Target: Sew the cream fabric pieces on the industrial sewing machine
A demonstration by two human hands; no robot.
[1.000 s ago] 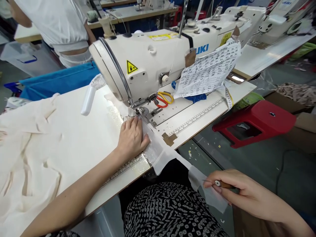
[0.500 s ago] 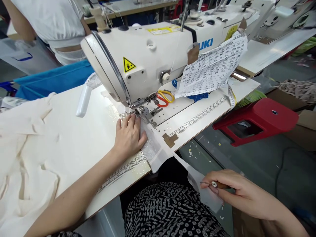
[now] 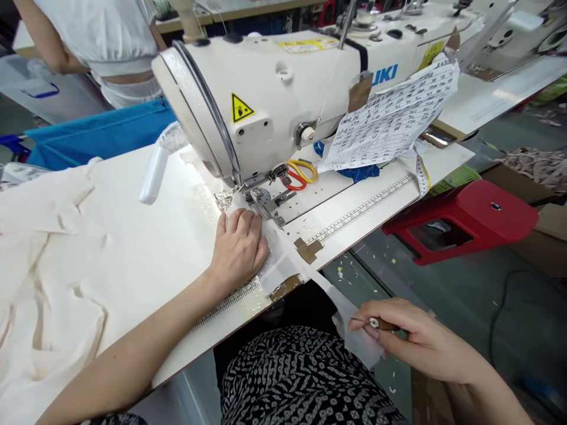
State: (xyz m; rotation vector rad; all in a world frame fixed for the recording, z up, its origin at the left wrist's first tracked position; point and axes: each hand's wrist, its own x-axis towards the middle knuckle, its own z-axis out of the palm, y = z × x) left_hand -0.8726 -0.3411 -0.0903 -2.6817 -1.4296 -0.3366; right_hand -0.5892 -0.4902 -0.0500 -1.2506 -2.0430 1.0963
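My left hand (image 3: pixel 239 248) lies on a piece of thin white fabric (image 3: pixel 280 265), fingers bent and close together, just in front of the presser foot of the white sewing machine (image 3: pixel 274 100). The fabric runs from under the machine's foot over the table edge as a narrow strip. Its far end is pinched in my right hand (image 3: pixel 398 336), off the table at the lower right. That hand also holds a thin metal-tipped tool with a brown handle (image 3: pixel 387 324). Red and yellow scissors (image 3: pixel 301 175) rest behind the needle area.
Cream fabric (image 3: pixel 39 260) is heaped on the table's left side. A white plastic piece (image 3: pixel 153 177) lies near the machine head. A handwritten sheet (image 3: pixel 390 121) hangs on the machine. A red stool (image 3: pixel 465 218) stands at right. A person in white (image 3: pixel 101 41) is at upper left.
The white fabric has moved in toward the machine, and its front edge hangs less over the table. My right hand has moved slightly left with the strip and tool. The view has shifted a little.
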